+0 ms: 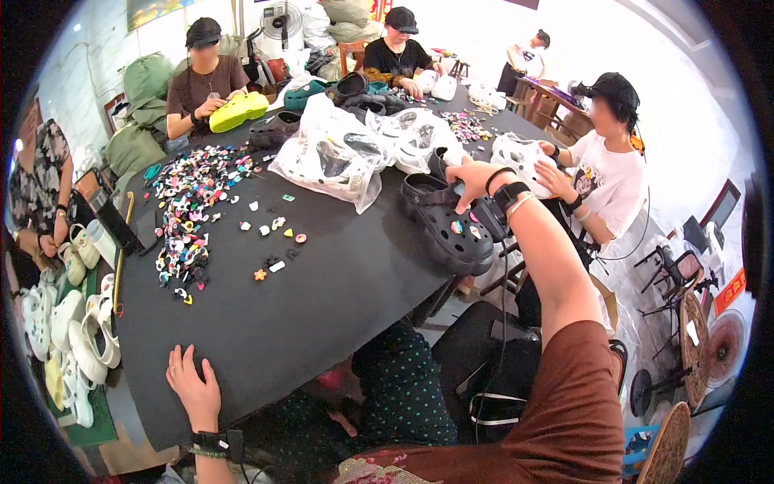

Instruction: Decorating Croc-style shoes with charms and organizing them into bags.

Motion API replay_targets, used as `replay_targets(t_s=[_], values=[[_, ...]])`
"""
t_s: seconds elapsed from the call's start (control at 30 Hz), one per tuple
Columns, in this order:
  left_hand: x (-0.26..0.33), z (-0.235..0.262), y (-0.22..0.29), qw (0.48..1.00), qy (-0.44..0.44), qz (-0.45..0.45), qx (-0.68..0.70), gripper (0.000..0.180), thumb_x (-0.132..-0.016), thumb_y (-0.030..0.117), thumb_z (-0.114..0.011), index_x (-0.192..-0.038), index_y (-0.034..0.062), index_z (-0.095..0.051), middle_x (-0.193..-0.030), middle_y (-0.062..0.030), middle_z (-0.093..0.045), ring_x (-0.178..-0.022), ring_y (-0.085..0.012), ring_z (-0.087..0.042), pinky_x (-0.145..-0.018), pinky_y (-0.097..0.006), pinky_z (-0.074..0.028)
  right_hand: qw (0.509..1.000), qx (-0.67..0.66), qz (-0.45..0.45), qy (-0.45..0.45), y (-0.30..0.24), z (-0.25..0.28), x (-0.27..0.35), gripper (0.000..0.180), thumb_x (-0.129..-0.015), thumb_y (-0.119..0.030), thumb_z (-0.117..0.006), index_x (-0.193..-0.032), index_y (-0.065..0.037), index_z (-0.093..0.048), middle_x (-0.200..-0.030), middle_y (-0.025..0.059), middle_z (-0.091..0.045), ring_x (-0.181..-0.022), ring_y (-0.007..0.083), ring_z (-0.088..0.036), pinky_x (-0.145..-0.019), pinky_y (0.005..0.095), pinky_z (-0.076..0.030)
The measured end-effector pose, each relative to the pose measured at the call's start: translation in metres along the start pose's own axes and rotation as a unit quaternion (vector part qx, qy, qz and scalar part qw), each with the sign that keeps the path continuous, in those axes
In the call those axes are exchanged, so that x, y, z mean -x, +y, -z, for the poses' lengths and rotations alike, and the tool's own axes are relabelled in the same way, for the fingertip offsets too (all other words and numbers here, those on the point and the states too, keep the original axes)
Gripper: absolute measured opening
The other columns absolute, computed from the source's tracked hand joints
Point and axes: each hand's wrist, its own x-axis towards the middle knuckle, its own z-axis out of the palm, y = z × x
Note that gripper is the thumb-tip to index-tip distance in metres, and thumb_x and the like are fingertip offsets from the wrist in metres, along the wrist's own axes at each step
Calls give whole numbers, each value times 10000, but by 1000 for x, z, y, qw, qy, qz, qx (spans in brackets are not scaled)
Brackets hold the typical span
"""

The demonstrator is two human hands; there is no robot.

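Note:
My left hand lies flat on the near left part of the black tabletop, fingers spread and holding nothing. Across the table to the right, my right hand grips a black clog, its thumb pressed down along the upper. A few small coloured charms sit in the holes of this clog. Part of another black clog shows behind it, partly covered by my hand. Several loose shoe charms lie scattered between my two hands.
A big heap of charms covers the table's left side. Plastic-bagged clogs stand mid-table. Co-workers sit around it, one holding a yellow-green clog, another at the right handling a white clog. Pale clogs are piled at the far left.

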Motion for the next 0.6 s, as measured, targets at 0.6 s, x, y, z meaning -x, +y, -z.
replay_targets(t_s=[0.6], values=[[2, -2, -8, 998, 44, -9, 42, 357, -909, 177, -581, -1228, 17, -592, -1366, -233, -505, -1308, -389, -428, -1104, -532, -285, 955, 8, 219, 200, -169, 88, 60, 427, -676, -93, -805, -1060, -60, -621, -1029, 187, -531, -949, 390, -595, -794, 454, -486]])
